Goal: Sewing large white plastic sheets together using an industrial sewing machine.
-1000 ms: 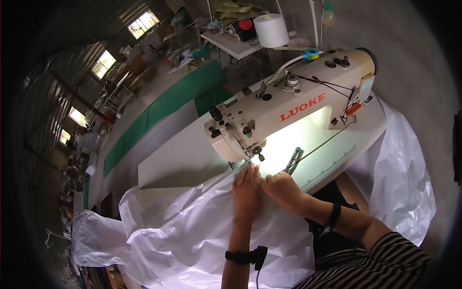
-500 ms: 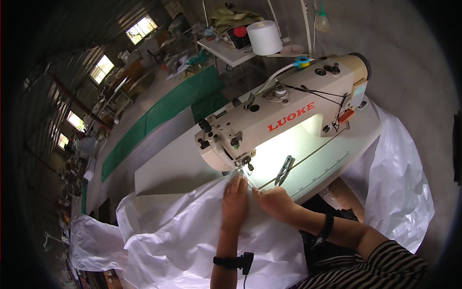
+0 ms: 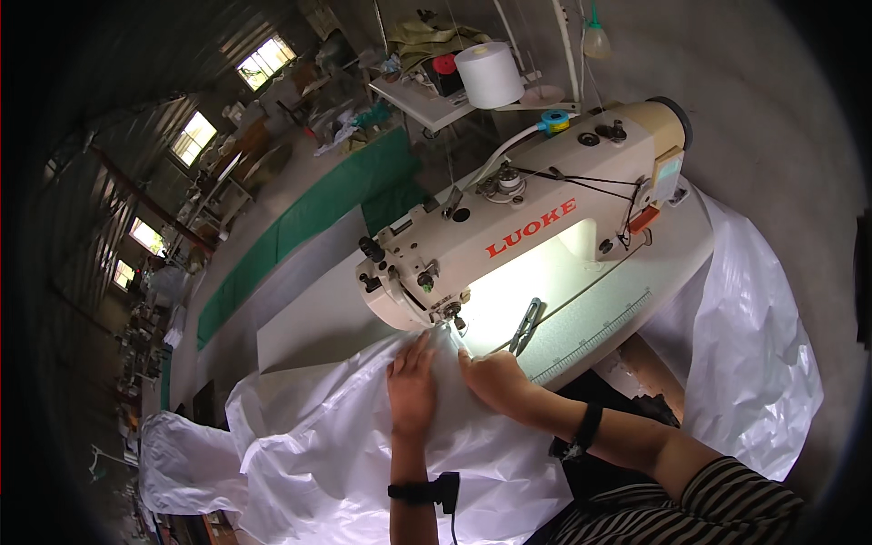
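Note:
A pale sewing machine (image 3: 536,195) stands in front of me, its lamp lighting the bed. Shiny white sheeting (image 3: 327,463) runs up to the needle area and hangs over the table's near edge. On the sheeting, just left of the presser foot (image 3: 457,320), my left hand (image 3: 413,386) lies flat with fingers stretched forward. My right hand (image 3: 495,377) is closed to the right of it, thumb and forefinger pinching the sheeting's edge close to the foot. Metal thread snips (image 3: 525,327) lie on the machine bed beyond my right hand.
A white thread cone (image 3: 490,75) stands behind the machine, near a small side table (image 3: 422,107) with cloth and boxes. Green material (image 3: 300,232) covers part of a long surface at the left. More white sheeting (image 3: 754,345) hangs at the right edge of the table.
The view has shifted slightly, so the machine appears further left. My left hand has slid a little left, away from the presser foot, its fingers more spread. My right hand keeps its pinch.

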A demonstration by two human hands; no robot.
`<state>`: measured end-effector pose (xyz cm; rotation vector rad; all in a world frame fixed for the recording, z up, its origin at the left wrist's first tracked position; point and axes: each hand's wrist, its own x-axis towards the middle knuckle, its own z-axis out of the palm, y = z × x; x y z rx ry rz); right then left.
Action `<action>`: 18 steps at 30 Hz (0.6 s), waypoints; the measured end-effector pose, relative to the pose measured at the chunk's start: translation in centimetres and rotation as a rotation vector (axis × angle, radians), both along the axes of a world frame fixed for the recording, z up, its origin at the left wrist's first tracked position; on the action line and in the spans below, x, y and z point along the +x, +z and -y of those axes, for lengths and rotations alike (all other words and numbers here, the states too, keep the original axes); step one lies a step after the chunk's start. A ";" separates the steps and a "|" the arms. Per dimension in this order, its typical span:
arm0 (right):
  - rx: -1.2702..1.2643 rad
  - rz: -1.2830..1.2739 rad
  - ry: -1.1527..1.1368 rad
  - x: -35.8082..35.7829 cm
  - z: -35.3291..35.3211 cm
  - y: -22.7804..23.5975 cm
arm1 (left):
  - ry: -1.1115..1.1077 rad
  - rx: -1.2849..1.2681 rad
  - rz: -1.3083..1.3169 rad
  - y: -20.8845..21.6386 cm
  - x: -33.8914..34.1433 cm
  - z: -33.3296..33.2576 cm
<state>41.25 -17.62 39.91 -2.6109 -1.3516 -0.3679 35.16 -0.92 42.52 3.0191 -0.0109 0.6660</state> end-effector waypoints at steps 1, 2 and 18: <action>-0.001 -0.042 -0.005 0.1 0.0 0.1 | -0.023 0.004 0.004 0.2 0.4 0.1; 0.000 -0.040 -0.006 0.2 0.1 0.0 | -0.024 0.005 0.005 -0.4 0.9 0.1; -0.124 0.005 -0.034 -0.8 1.0 0.5 | 0.173 0.033 0.064 -2.8 1.8 1.0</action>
